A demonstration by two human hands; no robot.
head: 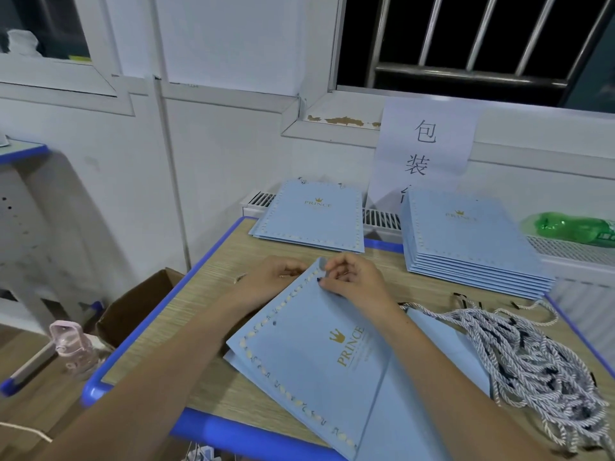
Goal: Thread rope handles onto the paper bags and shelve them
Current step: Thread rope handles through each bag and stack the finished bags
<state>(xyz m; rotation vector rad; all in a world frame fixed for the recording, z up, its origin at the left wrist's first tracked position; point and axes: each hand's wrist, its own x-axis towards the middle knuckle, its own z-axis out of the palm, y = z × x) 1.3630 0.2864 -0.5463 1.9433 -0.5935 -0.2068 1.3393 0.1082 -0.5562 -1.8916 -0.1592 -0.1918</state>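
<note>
Both hands — left hand (271,277), right hand (352,277) — pinch the top edge of the bag (319,344); stack (472,241) and ropes (519,354) wait — nothing shelved.

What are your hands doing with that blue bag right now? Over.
Both hands, left hand and right hand, pinching top corner of the bag. Rope pile waiting at right. Nothing in the way.
</note>
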